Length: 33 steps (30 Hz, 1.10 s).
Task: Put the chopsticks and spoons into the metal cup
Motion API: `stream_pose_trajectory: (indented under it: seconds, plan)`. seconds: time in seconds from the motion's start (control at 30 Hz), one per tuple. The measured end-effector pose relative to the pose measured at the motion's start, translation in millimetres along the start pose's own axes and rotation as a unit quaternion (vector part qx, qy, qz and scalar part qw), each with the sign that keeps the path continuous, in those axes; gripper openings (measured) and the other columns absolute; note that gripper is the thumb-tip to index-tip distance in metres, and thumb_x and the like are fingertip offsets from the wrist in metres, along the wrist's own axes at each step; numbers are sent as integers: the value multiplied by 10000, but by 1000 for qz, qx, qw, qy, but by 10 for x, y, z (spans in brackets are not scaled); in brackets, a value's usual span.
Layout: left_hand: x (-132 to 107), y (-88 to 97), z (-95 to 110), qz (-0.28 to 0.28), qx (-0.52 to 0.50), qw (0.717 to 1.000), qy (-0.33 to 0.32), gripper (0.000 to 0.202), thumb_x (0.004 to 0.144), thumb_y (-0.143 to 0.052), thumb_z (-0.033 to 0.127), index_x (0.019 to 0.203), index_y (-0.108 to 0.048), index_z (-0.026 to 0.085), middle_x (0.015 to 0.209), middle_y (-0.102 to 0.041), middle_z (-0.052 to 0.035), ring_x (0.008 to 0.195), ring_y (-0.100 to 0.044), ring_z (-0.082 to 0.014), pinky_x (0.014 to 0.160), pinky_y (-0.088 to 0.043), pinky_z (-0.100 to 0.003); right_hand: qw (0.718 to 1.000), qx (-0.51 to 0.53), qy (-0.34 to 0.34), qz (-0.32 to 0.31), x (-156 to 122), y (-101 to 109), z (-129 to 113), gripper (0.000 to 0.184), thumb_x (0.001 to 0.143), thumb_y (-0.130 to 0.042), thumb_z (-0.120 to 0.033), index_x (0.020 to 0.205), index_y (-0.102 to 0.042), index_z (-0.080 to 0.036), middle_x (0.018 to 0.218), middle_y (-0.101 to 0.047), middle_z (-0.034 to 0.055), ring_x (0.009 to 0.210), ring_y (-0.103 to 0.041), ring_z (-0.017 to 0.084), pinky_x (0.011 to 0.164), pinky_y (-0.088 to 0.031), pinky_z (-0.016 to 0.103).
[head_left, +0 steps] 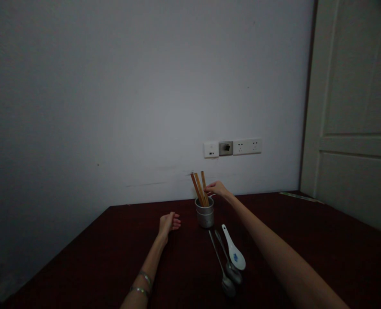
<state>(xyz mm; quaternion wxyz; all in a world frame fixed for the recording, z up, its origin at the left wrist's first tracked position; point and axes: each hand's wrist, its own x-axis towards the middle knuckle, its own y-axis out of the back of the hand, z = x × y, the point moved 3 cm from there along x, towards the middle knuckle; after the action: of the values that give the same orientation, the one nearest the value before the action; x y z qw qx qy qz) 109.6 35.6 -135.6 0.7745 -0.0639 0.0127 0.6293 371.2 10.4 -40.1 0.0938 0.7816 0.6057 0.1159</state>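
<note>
A grey metal cup point(205, 218) stands upright toward the back of the dark red table, with several wooden chopsticks point(198, 189) leaning in it. Beside the cup's rim, my right hand point(217, 189) has its fingers pinched on the rightmost chopstick, whose lower end is inside the cup. My left hand point(168, 223) rests on the table left of the cup, palm turned toward it, fingers loosely curled and apart, holding nothing. In front of the cup lie two metal spoons, a long thin one point(228, 286) and another point(233, 273), beside a white ceramic spoon point(237, 258) with a blue mark.
The table point(106, 253) meets a pale wall point(145, 107) just behind the cup. Sockets and switch plates point(247, 146) are set in the wall above. A flat strip point(301, 197) lies at the back right edge, near a panelled white door point(358, 107).
</note>
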Motion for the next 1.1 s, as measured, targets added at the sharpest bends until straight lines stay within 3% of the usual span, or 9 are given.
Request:
stream_pose_trajectory:
  seconds: [0.57,0.8,0.97,1.1]
  plan:
    - [-26,2,9,0,4,1000,-8,240,741,-445,282,709,-581,86,481,-584,-37,396,-544,-112,421,-419,-208,999,25,-9,-19,-34,-14,44,206,615,-702,-274,724,-648,-108,696,-678,62,512,-590,97,453,-431,164]
    - [-31,8,5,-2,5,1000,-11,234,747,-446,276,698,-582,92,485,-584,-35,404,-548,-112,423,-423,-205,999,32,-5,-36,-80,65,44,250,638,-681,-308,789,-654,-111,825,-678,96,593,-620,126,510,-472,199]
    - [-16,14,-8,-2,2,1000,-14,240,754,-441,278,686,-580,94,477,-581,-35,402,-548,-112,420,-423,-204,999,-22,1,43,-185,260,169,228,720,-592,-308,821,-638,-109,793,-684,109,577,-626,131,517,-476,213]
    - [-30,15,9,-1,2,1000,-18,226,749,-453,274,697,-580,94,486,-588,-36,406,-551,-112,430,-429,-205,991,-69,10,117,-456,439,403,209,757,-515,-266,754,-640,-99,724,-682,98,652,-636,161,587,-477,225]
